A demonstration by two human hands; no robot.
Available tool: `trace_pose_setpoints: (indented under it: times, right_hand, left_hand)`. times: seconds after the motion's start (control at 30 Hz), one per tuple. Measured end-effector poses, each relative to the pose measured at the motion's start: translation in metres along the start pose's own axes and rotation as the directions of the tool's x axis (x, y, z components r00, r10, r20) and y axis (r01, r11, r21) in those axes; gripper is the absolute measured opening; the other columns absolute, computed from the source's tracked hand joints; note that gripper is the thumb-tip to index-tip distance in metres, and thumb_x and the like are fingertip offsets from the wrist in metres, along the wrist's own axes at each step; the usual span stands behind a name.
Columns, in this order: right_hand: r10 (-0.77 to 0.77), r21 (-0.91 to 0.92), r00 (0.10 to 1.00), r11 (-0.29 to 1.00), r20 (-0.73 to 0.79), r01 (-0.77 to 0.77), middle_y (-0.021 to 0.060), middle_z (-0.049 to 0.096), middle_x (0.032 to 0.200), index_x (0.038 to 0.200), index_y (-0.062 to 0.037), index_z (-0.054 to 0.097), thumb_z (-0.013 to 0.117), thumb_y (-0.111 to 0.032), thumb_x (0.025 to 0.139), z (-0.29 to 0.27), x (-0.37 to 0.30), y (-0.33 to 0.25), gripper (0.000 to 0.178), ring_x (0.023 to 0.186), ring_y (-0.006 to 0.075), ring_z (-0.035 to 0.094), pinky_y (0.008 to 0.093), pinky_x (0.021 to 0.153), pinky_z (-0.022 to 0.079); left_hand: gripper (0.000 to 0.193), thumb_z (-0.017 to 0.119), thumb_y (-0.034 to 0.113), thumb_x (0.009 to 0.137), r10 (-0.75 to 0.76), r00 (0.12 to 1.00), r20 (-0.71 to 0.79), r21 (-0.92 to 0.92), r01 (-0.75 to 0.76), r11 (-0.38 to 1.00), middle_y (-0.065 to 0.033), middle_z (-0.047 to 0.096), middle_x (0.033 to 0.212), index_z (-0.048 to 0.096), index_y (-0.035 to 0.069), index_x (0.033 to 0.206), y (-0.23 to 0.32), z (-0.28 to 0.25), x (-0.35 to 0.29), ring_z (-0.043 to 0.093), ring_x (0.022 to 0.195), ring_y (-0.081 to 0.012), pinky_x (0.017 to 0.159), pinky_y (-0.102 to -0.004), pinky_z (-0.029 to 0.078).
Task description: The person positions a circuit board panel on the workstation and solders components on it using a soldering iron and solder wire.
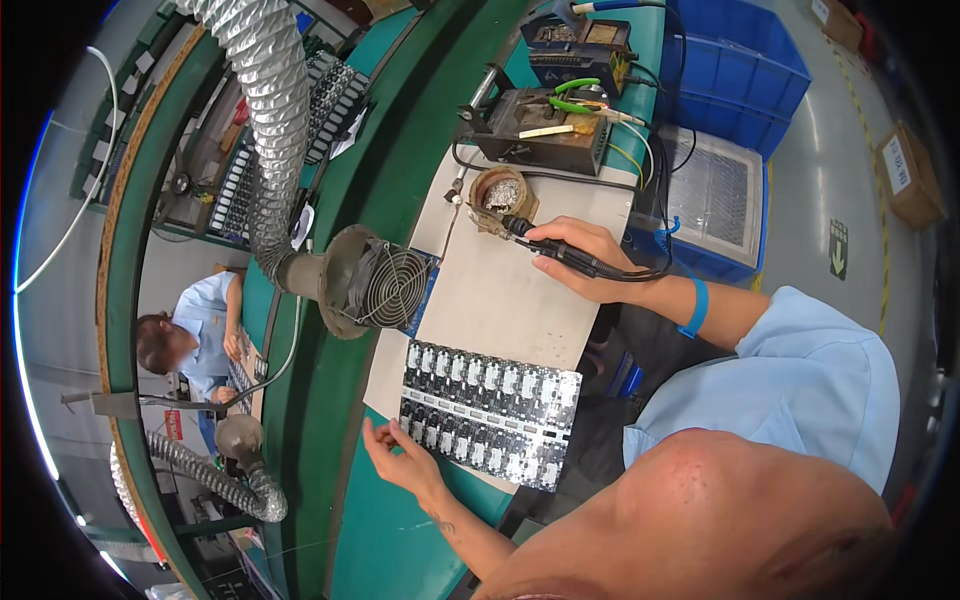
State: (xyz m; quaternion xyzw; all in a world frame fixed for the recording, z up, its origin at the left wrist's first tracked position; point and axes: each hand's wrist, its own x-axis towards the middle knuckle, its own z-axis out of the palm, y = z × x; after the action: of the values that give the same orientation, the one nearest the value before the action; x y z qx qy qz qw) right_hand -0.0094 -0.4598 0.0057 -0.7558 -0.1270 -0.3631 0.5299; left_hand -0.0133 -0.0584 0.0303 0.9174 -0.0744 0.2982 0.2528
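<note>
My right hand (588,258), with a blue band round its wrist, is closed round the black handle of a soldering iron (570,257). The iron's front end is at the rim of a round tip-cleaning pot (521,202), which has silvery metal bits inside. A panel of circuit boards (490,412), with rows of pale silver parts, lies flat on the light work mat (490,310). Beside the panel's far left corner is my left hand (402,462), fingers curled loosely and apart, holding nothing. Whether its fingertips touch the panel's edge I cannot tell.
A fume-extraction duct (270,130) ends in a grilled hood (385,285) beyond the mat. Dark soldering stations (545,130) with cables stand beyond the pot. Blue crates (740,70) are at the right. Across the green line (330,400) another person (205,325) works on boards.
</note>
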Motion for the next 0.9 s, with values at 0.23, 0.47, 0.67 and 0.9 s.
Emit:
trace_pose_setpoints:
  times: [0.23,0.47,0.67,0.9]
  right_hand:
    - [0.0,-0.011,1.0,1.0,-0.002,0.0,0.0092,0.073,0.108,0.126,-0.0029,0.069,0.073,-0.003,0.095,-0.001,-0.003,-0.003,0.031,0.087,0.0224,0.068,0.0312,0.081,0.054]
    - [-0.034,-0.033,0.999,0.999,-0.028,0.033,0.008,0.075,0.118,0.126,-0.0035,0.07,0.073,-0.004,0.096,0.003,-0.007,0.009,0.031,0.097,0.0205,0.071,0.0291,0.09,0.055]
    - [0.109,-0.199,0.992,0.973,-0.056,-0.118,0.0068,0.077,0.121,0.129,-0.0066,0.072,0.077,-0.012,0.098,0.006,-0.006,0.009,0.032,0.105,0.0177,0.073,0.0276,0.094,0.056]
    - [0.566,-0.062,0.823,0.82,-0.057,-0.569,0.013,0.071,0.13,0.134,-0.0018,0.065,0.073,-0.01,0.099,0.005,-0.013,-0.001,0.037,0.112,0.0221,0.068,0.0289,0.1,0.052]
  left_hand:
    - [0.017,0.062,0.018,0.11,-0.089,0.984,-0.151,-0.116,0.072,0.991,-0.0042,0.061,0.076,0.068,0.002,0.11,-0.005,-0.007,-0.009,0.052,0.061,-0.0161,0.057,-0.0331,0.044]
    - [0.028,0.072,0.013,0.094,0.112,0.994,0.013,-0.449,-0.094,0.888,-0.004,0.058,0.068,0.057,0.006,0.071,0.1,-0.042,0.001,0.043,0.062,-0.0161,0.057,-0.0282,0.037]
    - [0.039,0.072,-0.006,0.078,0.323,0.69,0.648,-0.724,0.426,0.543,-0.0034,0.054,0.055,0.048,0.009,0.052,0.222,-0.077,0.0,0.041,0.052,-0.0153,0.054,-0.0254,0.037]
    - [0.044,0.077,-0.012,0.07,0.299,0.822,0.484,-0.856,0.373,0.358,0.0012,0.044,0.045,0.046,0.011,0.049,0.246,-0.08,-0.019,0.031,0.041,-0.0136,0.048,-0.026,0.031]
